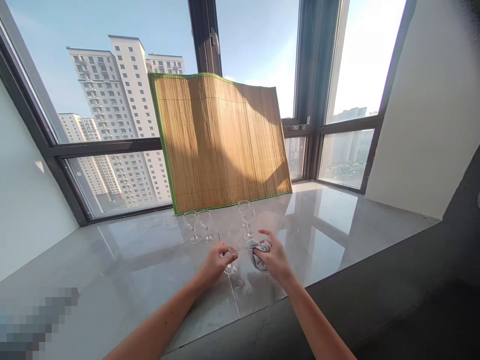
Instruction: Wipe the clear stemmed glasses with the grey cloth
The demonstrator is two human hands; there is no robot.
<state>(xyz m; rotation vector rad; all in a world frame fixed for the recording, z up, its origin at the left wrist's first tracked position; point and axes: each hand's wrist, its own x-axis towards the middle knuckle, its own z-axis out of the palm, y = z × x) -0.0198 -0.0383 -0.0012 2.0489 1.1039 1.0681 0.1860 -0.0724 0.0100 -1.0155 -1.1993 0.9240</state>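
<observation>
A glossy grey tiled sill (142, 280) fills a window corner, its front edge slanting from bottom centre up to the far right, with a dark drop below. Two bare forearms reach over that near edge. Broad stretches of tile run left of the left forearm and right of the right hand, where the windows are mirrored in the shine.

The left hand (218, 260) has thumb and fingers drawn in around a clear stemmed glass goblet (231, 269), upright near the front edge; whether its round foot touches the tile is hard to tell. Just to its right, the right hand (276, 256) is half curled, thumb pressing a crumpled grey cloth (259, 249), forefinger stretched away from it. Cloth and goblet are apart.

Beyond the left hand, two matching goblets (195, 240) stand side by side. Past the right hand is another group of goblets (248, 234), overlapping in view, so their number is unclear. Both groups stand between the hands and a tan slatted mat with green edging (228, 150), propped upright before dark-framed windows (210, 65). A white wall (416, 115) bounds the right end.
</observation>
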